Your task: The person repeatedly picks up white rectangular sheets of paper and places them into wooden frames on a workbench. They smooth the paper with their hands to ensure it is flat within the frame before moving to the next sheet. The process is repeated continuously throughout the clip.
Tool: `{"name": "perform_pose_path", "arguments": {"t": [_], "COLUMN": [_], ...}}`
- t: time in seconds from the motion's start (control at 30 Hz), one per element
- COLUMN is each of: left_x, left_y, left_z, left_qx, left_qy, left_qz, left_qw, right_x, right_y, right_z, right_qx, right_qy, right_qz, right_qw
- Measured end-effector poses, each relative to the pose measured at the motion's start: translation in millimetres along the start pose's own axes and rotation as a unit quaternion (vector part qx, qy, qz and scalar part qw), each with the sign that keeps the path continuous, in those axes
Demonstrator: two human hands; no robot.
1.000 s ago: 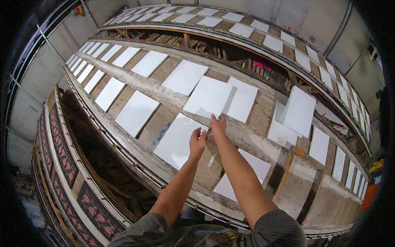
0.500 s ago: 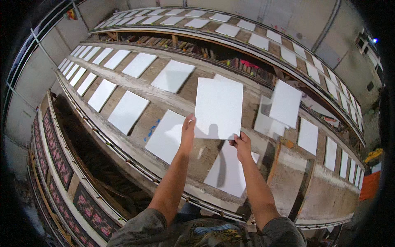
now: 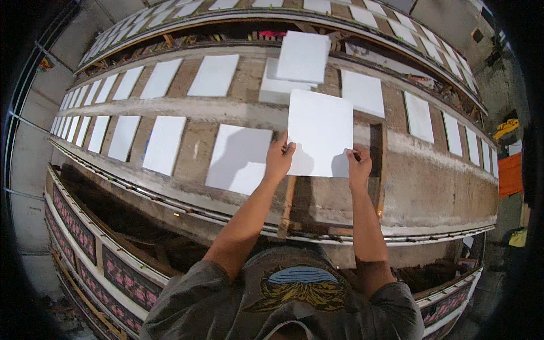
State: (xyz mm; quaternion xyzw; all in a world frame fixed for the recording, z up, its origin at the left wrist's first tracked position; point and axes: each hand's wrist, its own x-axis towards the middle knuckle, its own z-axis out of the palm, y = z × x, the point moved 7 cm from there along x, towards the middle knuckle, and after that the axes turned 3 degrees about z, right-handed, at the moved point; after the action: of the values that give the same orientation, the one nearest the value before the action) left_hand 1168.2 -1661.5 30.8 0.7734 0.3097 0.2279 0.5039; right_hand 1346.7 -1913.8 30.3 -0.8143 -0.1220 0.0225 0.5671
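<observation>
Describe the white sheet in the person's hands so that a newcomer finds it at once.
Start with the long brown table across the middle. Above it, between the left hand and right hand, is the white sheet. Unlike the other sheets around it, this one is held.

Lots of white, brown & gray.
Held sheet [image 3: 321, 122] = plain white w/ gray shadows; other sheets [image 3: 214, 75] white too. Table [image 3: 442, 181] = brown w/ a whitish stripe. Shirt [image 3: 226, 300] = dk gray w/ blue & yellow pic [image 3: 306, 288]. Low panels [image 3: 130, 280] = blk w/ pink shapes. R side: orange thing [image 3: 510, 174] & yellow thing [image 3: 506, 129].
</observation>
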Motion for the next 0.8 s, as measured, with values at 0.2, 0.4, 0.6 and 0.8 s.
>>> {"name": "perform_pose_path", "arguments": {"t": [0.2,0.4,0.6,0.8], "left_x": [-41,-58,-70,-73], "left_y": [5,-18,-15,-21], "left_z": [72,109,116,110], "left_qx": [0.215,0.26,0.308,0.325], "left_qy": [-0.078,-0.121,-0.139,-0.15], "left_qz": [0.054,0.024,-0.003,-0.032], "left_qw": [0.972,0.958,0.941,0.933], "right_x": [-17,-21,-27,-36], "right_y": [106,144,167,160], "right_z": [-68,-82,-82,-77], "right_qx": [-0.053,-0.093,-0.113,-0.132], "right_qy": [0.0,-0.006,-0.026,-0.026], "right_qz": [0.085,0.069,0.086,0.073], "right_qw": [0.995,0.993,0.99,0.988]}}
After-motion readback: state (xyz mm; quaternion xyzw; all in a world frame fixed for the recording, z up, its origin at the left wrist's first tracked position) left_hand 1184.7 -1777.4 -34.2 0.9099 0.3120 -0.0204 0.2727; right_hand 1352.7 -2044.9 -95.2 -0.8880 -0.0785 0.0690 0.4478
